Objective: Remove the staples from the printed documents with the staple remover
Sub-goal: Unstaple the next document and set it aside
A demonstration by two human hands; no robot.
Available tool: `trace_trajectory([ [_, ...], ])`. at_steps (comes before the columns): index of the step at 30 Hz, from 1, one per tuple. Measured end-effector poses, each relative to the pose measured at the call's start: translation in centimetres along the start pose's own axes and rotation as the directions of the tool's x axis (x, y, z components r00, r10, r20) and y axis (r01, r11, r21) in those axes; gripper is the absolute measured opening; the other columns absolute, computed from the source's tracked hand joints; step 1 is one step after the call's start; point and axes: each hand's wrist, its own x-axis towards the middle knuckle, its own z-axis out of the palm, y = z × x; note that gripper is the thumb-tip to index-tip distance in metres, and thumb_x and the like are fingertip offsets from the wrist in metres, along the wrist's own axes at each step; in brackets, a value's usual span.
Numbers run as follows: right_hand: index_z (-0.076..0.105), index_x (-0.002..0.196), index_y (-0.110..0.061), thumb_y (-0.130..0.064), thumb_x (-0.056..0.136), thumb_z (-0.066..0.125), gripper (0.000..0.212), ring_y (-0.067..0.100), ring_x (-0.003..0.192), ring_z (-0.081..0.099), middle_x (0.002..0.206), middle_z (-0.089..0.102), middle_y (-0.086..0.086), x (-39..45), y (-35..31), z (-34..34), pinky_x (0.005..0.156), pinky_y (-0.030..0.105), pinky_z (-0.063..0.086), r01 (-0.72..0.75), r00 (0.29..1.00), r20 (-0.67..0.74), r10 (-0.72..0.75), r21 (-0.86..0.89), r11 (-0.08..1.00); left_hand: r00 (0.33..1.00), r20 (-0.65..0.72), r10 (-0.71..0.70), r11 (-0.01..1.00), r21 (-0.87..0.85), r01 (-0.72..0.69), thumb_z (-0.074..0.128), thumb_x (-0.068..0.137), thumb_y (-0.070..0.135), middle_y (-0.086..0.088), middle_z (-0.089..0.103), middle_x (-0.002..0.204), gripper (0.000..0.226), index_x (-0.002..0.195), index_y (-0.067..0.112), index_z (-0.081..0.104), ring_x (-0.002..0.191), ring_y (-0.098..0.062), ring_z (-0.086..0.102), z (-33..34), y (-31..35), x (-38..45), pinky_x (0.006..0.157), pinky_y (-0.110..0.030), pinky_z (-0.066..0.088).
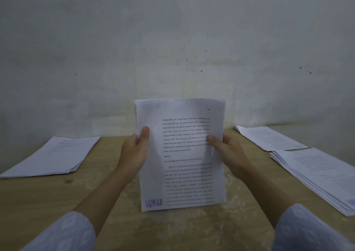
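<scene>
Table (48,202): tan wood, worn, set against wall.
Wall (172,39): grey, stained.
Document (182,154): upright above table, gripped by left hand (134,153) and right hand (228,151).
Stacks: one (51,154) left of document, two (269,137) (317,176) right.

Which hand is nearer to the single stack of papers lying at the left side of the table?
Left. The left hand grips the held document on its left edge, toward that stack; the right hand grips the opposite edge, farther away.

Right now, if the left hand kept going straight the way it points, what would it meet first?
The left hand grips the held document and points up and away; beyond it, likely only the grey wall, though depth is unclear.
</scene>
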Motion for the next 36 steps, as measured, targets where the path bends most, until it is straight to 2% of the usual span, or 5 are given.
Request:
trace_trajectory([
  [10,0.062,0.11,-0.016,-0.015,0.087,0.06,0.024,0.019,0.096,0.064,0.112,0.067,0.002,0.6,-0.1,-0.3,0.084,0.036,0.052,-0.122,0.992,0.032,0.122,0.001,0.992,0.998,-0.022,0.056,0.991,-0.122,-0.059,0.04,0.098,0.032,0.007,0.066,0.087,0.022,0.086,0.029,0.058,0.078,-0.012,0.063,-0.1,1.3,1.5,0.066,-0.029,0.053],
  [16,0.031,0.138,-0.013,-0.007,0.076,0.055,0.067,0.021,0.12,0.043,0.135,0.042,0.005,1.8,-4.3,2.1,0.096,0.04,0.036,0.185,0.854,-0.341,-0.393,-0.506,0.842,0.994,-0.046,0.104,0.983,-0.144,-0.109,0.04,0.098,0.031,0.01,0.063,0.082,0.023,0.082,0.032,0.056,0.071,-0.006,0.06,0.6,1.4,1.0,0.06,-0.022,0.049],
  [19,0.041,0.134,-0.017,-0.017,0.071,0.047,0.063,0.02,0.128,0.036,0.137,0.042,0.003,2.3,-6.5,4.2,0.104,0.049,0.017,0.344,0.761,-0.1,-0.641,-0.776,0.529,0.99,-0.033,0.14,0.98,-0.137,-0.143,0.04,0.098,0.031,0.013,0.062,0.082,0.021,0.085,0.032,0.056,0.063,0.006,0.059,0.7,1.5,1.0,0.052,-0.013,0.047],
  [23,0.046,0.129,-0.019,-0.025,0.089,0.031,0.043,0.021,0.121,0.043,0.125,0.053,0.001,2.7,-8.2,6.8,0.104,0.048,0.006,0.553,0.735,0.342,-0.586,-0.802,0.225,0.98,-0.024,0.198,0.971,-0.134,-0.199,0.04,0.097,0.031,0.01,0.064,0.083,0.021,0.087,0.028,0.059,0.06,0.008,0.059,0.6,1.8,1.0,0.053,-0.013,0.048],
  [36,0.047,0.104,-0.013,-0.026,0.1,0.029,0.022,0.021,0.079,0.041,0.085,0.045,-0.001,3.0,-8.6,7.6,0.072,0.034,0.019,0.588,0.722,0.395,-0.568,-0.783,0.202,0.969,0.055,0.241,0.969,-0.064,-0.237,0.039,0.097,0.032,0.007,0.063,0.074,0.028,0.08,0.024,0.059,0.056,0.006,0.058,0.5,2.8,1.3,0.056,-0.018,0.048],
])
